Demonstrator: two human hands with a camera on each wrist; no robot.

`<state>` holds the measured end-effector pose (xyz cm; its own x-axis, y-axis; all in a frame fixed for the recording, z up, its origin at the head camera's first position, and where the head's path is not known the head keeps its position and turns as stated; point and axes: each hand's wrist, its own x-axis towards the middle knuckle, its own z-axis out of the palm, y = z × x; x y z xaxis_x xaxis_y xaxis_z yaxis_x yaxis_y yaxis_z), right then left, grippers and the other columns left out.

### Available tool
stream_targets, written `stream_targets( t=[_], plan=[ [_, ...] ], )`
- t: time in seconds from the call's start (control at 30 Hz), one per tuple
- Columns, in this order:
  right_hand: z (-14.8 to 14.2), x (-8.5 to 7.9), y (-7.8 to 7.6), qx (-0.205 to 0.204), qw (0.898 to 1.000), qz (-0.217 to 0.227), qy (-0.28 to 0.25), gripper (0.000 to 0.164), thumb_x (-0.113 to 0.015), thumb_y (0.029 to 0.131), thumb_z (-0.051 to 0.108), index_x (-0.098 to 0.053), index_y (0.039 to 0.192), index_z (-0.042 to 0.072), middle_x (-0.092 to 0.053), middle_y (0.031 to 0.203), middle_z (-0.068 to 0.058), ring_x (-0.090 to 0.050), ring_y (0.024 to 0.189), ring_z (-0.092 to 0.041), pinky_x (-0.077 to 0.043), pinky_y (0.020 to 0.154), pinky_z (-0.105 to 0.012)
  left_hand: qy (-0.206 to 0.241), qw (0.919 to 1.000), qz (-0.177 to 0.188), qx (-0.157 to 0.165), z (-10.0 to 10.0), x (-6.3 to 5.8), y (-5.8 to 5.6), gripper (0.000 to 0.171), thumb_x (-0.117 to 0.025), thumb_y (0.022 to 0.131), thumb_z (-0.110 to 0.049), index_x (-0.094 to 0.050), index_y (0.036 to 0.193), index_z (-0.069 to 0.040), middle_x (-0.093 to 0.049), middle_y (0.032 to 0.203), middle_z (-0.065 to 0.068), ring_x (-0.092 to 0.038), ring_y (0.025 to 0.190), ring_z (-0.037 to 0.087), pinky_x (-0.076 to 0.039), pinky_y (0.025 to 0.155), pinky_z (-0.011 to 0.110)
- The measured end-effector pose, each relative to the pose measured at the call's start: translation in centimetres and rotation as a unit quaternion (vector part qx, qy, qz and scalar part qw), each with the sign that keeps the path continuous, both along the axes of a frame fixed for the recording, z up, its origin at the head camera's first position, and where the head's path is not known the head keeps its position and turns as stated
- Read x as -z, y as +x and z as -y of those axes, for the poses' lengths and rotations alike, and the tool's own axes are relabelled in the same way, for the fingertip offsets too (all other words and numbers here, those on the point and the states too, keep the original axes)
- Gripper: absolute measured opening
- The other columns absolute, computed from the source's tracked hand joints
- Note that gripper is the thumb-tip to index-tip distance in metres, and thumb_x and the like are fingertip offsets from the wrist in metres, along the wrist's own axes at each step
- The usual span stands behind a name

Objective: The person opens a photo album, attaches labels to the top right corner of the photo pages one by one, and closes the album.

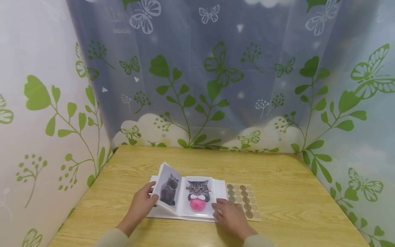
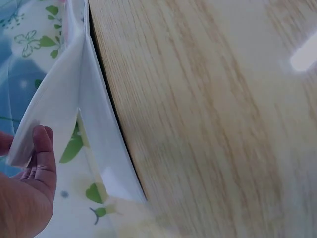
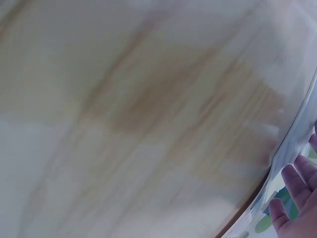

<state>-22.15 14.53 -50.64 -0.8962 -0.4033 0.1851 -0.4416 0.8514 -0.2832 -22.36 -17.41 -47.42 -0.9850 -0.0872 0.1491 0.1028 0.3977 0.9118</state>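
At far left, a pale fabric wall covering printed with green leaves and butterflies (image 1: 61, 103); next, above a yellow wood-grain table (image 1: 191, 157), the person's left hand (image 1: 142, 202) pinches the outer edge of a raised bundle of white album leaves (image 2: 57, 94), thumb on one face, fingers on the other; its facing page shows a photo of a seated dark grey cat (image 1: 169, 190); mid-table, near the front, a white rectangular photo album (image 1: 220, 188) lies spread, its flat page carrying a photo of a striped tabby cat with a pink fluffy ball (image 1: 198, 195); the leaves look light, bendy and glossy, so probably slippery; the cover seems stiffer; the free outer edge is the safest hold, as tugging could strain the central fold; the person's right hand (image 1: 230, 214) rests loosely extended fingers on the album's right edge, gripping nothing; at far right, a tan rectangular sheet of round dark and pale stickers (image 1: 253, 192) lies beside the album, partly behind that hand
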Motion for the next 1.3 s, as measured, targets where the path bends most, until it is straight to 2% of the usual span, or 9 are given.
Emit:
stream_targets(
  t=[0.13,0.33,0.73,1.07,1.3],
  plan=[
    [-1.1,-0.1,0.0,0.000,1.000,0.001,0.000,0.032,-0.069,0.091,0.023,-0.070,0.120,0.012,-0.063,0.129,-0.013,-0.060,0.116,-0.036,-0.046,0.089,-0.060,-0.005,0.9997,0.022,0.006,0.3,0.5,-0.2,0.055,-0.056,0.079,0.009,-0.048,0.132,0.018,-0.064,0.095,0.018,-0.065,0.075,0.021,-0.059,0.059,0.031],
    [-2.4,0.0,0.0,-0.003,1.000,0.002,-0.004,0.031,-0.070,0.090,0.021,-0.071,0.119,0.010,-0.063,0.128,-0.015,-0.060,0.114,-0.038,-0.047,0.088,-0.061,-0.021,0.9987,0.045,0.012,0.1,1.3,-0.2,0.056,-0.058,0.075,0.011,-0.049,0.130,0.020,-0.064,0.090,0.016,-0.066,0.072,0.021,-0.059,0.059,0.033],
    [-4.2,-0.1,0.4,0.004,1.000,0.002,-0.006,0.032,-0.071,0.089,0.022,-0.072,0.118,0.010,-0.064,0.127,-0.015,-0.061,0.113,-0.037,-0.047,0.087,-0.059,-0.042,0.9973,0.054,0.027,-0.9,2.0,-0.1,0.059,-0.060,0.069,0.011,-0.051,0.126,0.021,-0.064,0.084,0.011,-0.062,0.066,0.018,-0.058,0.058,0.033],
    [-5.8,0.1,1.1,-0.007,1.000,-0.023,-0.002,0.031,-0.071,0.088,0.022,-0.072,0.116,0.009,-0.065,0.124,-0.015,-0.063,0.109,-0.037,-0.050,0.083,-0.056,-0.068,0.9956,0.052,0.037,-1.4,2.7,0.3,0.056,-0.067,0.068,0.010,-0.055,0.122,0.020,-0.061,0.082,0.008,-0.058,0.068,0.016,-0.055,0.058,0.028],
    [-6.4,-0.1,1.6,-0.001,1.000,-0.009,0.000,0.032,-0.071,0.088,0.022,-0.072,0.117,0.009,-0.065,0.125,-0.015,-0.062,0.111,-0.037,-0.049,0.085,-0.057,-0.068,0.9951,0.052,0.050,-1.9,2.7,0.8,0.055,-0.067,0.068,0.010,-0.057,0.121,0.019,-0.060,0.080,0.007,-0.057,0.066,0.015,-0.054,0.056,0.028]
  ],
)
